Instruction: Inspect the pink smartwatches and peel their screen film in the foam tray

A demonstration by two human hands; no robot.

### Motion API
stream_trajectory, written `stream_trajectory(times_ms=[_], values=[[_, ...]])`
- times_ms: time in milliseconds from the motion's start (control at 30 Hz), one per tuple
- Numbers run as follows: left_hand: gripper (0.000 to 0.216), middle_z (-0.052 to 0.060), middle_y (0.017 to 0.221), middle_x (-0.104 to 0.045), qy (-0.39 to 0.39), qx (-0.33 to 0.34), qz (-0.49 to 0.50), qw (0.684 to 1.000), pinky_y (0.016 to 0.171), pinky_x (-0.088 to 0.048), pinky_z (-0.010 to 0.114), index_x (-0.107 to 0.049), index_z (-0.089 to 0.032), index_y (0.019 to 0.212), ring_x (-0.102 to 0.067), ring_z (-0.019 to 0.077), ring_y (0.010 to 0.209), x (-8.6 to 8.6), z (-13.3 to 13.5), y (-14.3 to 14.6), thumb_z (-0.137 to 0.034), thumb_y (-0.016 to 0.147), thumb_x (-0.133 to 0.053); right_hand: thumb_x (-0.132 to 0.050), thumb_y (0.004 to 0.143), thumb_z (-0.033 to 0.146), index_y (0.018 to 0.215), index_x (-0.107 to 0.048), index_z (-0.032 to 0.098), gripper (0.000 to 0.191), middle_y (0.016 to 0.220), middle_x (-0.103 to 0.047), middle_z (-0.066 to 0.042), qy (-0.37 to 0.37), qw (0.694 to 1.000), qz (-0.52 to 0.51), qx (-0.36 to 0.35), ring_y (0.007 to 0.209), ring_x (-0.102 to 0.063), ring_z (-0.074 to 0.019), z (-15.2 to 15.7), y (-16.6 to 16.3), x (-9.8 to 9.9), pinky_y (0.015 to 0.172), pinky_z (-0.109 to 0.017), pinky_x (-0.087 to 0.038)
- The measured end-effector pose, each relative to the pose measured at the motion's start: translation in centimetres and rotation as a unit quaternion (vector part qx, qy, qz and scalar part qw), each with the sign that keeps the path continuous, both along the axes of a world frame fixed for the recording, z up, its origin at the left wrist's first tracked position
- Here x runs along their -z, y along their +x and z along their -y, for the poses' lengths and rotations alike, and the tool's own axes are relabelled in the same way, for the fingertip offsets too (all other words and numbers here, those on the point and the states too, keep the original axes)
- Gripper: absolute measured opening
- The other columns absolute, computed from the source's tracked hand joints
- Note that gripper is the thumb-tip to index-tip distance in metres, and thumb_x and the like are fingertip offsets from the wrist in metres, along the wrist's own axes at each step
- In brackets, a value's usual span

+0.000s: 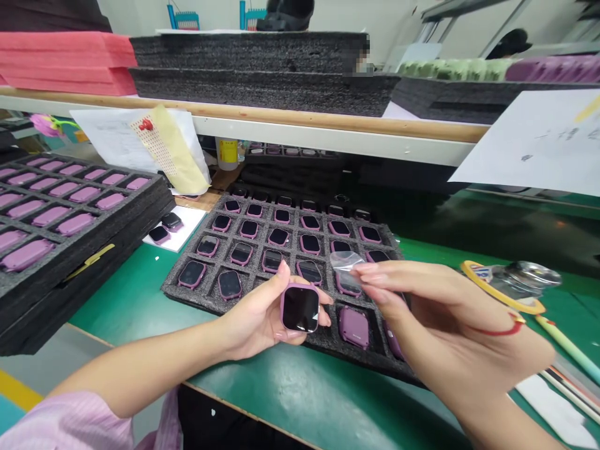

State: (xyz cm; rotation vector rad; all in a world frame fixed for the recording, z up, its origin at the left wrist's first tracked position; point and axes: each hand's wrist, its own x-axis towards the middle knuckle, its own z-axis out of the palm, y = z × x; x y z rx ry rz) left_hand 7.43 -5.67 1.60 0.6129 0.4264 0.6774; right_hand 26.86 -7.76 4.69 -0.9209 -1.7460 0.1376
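My left hand [255,322] holds a pink square smartwatch body [300,308] with its black screen facing up and toward me. A small transparent film [347,262] is pinched between the fingertips of my right hand [445,319], just above and to the right of the watch, and not touching it. A red thread circles my right wrist. Below both hands lies a dark foam tray [187,290], with rows of similar pink watches seated in its square pockets. My hands hide part of its front rows.
A second foam tray of pink watches [70,269] stands stacked at left on the green work mat [140,294]. A tape roll with a yellow ring [510,287] lies at right. Overhead, a wood-edged shelf [281,115] carries foam stacks.
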Motion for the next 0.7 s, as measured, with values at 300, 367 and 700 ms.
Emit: stream_trajectory(times_ms=[300, 367, 700], values=[[0.054, -0.001, 0.071, -0.053, 0.005, 0.002, -0.006, 1.0, 0.043, -0.022, 0.018, -0.065, -0.013, 0.083, -0.04, 0.0051, 0.05, -0.2, 0.0, 0.0, -0.067, 0.079, -0.071, -0.054, 0.097, 0.01, 0.134, -0.061, 0.036, 0.046, 0.115, -0.077, 0.0, -0.014, 0.973, 0.183, -0.143, 0.103, -0.074, -0.0225, 2.0, 0.7, 0.9, 0.091, -0.039, -0.063], [0.058, 0.0, 0.072, -0.052, 0.018, 0.009, -0.018, 1.0, 0.043, -0.022, 0.018, -0.066, -0.012, 0.082, -0.041, 0.0056, 0.052, -0.3, 0.0, 0.1, -0.07, 0.078, -0.069, -0.047, 0.098, 0.01, 0.137, -0.058, 0.039, 0.05, 0.117, -0.077, 0.0, -0.033, 0.971, 0.192, -0.137, 0.106, -0.074, -0.0245, 2.3, 0.5, 1.3, 0.091, -0.043, -0.063], [0.055, -0.004, 0.063, -0.049, 0.056, -0.054, -0.065, 0.995, 0.041, -0.021, 0.019, -0.057, -0.016, 0.076, -0.032, 0.0047, 0.047, 0.5, 0.0, 0.5, -0.069, 0.076, -0.072, -0.074, 0.088, 0.036, 0.138, -0.05, 0.024, 0.057, 0.095, -0.073, -0.007, 0.0, 0.975, 0.206, -0.08, 0.081, -0.067, -0.0233, 0.8, -2.0, 1.5, 0.071, -0.041, -0.056]])
